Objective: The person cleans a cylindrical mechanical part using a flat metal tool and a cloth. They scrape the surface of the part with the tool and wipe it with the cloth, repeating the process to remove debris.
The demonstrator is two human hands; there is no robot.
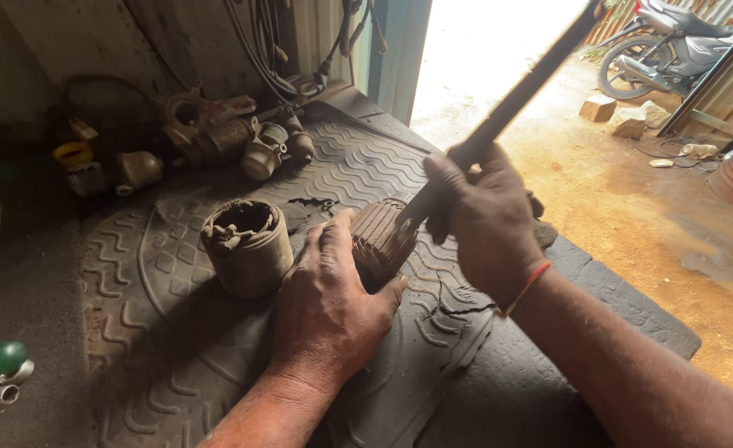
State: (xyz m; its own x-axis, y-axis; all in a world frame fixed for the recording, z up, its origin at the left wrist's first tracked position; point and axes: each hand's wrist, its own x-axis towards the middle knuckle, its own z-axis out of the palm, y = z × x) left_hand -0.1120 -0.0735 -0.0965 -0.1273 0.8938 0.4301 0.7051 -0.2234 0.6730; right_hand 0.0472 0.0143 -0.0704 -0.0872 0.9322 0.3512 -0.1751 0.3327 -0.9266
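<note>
A rusty brown, ribbed cylindrical metal armature (380,239) lies on its side on the grooved dark rubber mat (175,348). A long, flat dark metal blade (507,108) slants upward, its lower end touching the armature's ribs.

No packages, labels, signs or screens show anywhere in this view (neither on the dark rubber mat with its worn metal parts nor out on the sunlit ground past the doorway).
</note>
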